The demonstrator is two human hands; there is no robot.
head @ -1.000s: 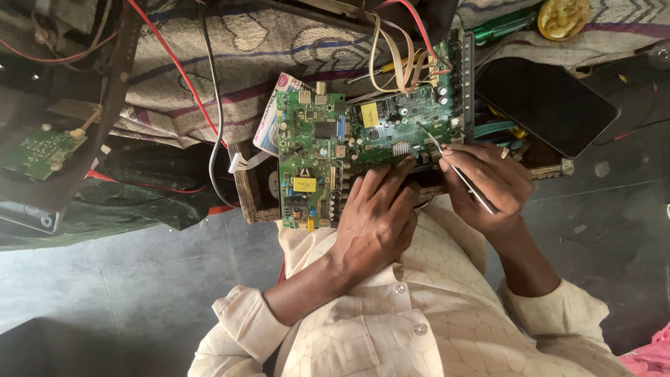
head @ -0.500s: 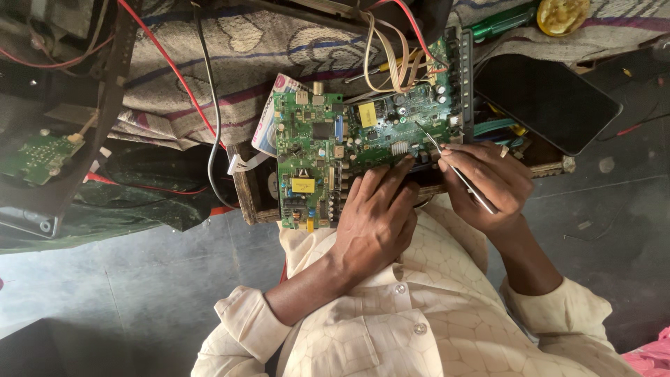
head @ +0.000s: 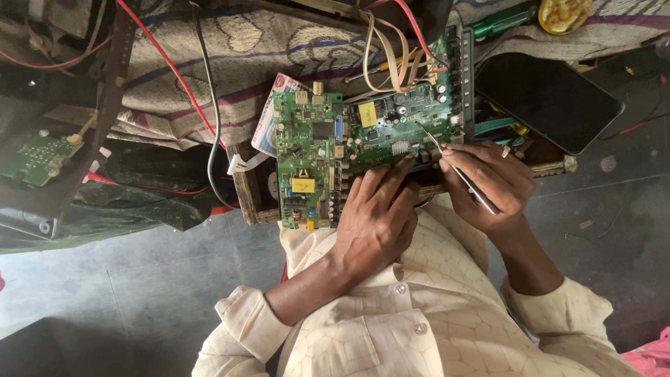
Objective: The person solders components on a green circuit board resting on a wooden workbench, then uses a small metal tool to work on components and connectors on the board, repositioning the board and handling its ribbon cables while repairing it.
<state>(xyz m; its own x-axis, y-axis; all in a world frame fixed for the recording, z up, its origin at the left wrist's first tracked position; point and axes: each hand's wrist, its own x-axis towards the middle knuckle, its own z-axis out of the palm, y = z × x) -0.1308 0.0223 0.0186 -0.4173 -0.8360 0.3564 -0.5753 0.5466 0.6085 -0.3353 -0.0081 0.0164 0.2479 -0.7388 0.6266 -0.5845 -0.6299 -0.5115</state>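
Green circuit board (head: 335, 150) steadied flat under left hand (head: 377, 216), thin metal tweezers (head: 453, 167) pinched in right hand (head: 488, 185), tip touching board, phone (head: 548, 98) nearby.

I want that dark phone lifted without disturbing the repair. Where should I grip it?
Grip the phone by its long edges near its outer corner, coming from the side away from the circuit board. It lies flat and tilted; the inner end abuts the board's clutter.
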